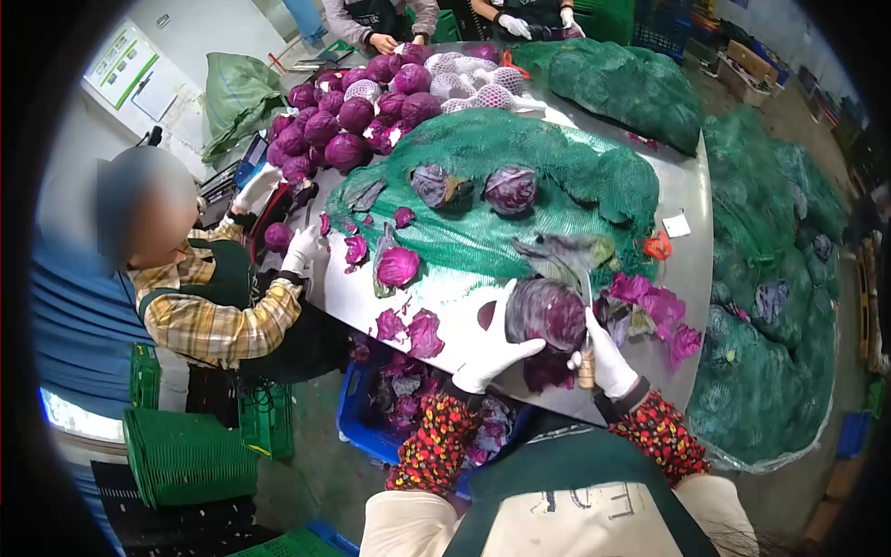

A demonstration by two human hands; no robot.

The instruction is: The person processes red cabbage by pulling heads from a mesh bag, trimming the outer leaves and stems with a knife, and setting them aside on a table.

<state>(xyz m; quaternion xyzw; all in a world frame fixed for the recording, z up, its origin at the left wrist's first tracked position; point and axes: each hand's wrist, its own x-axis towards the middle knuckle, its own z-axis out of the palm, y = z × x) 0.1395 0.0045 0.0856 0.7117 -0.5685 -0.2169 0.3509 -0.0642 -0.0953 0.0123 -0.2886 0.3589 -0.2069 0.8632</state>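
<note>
At the near edge of the metal table, my left hand (490, 355), in a white glove, presses against the left side of a large red cabbage (543, 314). Its thumb sticks out to the right below the cabbage. My right hand (611, 360), also gloved, grips a knife (586, 369) by its wooden handle. The blade points away from me along the cabbage's right side; whether it touches cannot be told. Loose purple leaves (664, 316) lie right of my right hand. A peeled red cabbage (397, 266) sits to the left, beyond my left hand.
Green mesh sacking (557, 200) with two cabbages on it covers mid-table. Trimmed cabbages (345, 130) are piled at the back left. A blue crate (357, 408) of leaves stands below the edge. Full mesh sacks (770, 371) stand right. A co-worker (218, 297) works left; others stand across.
</note>
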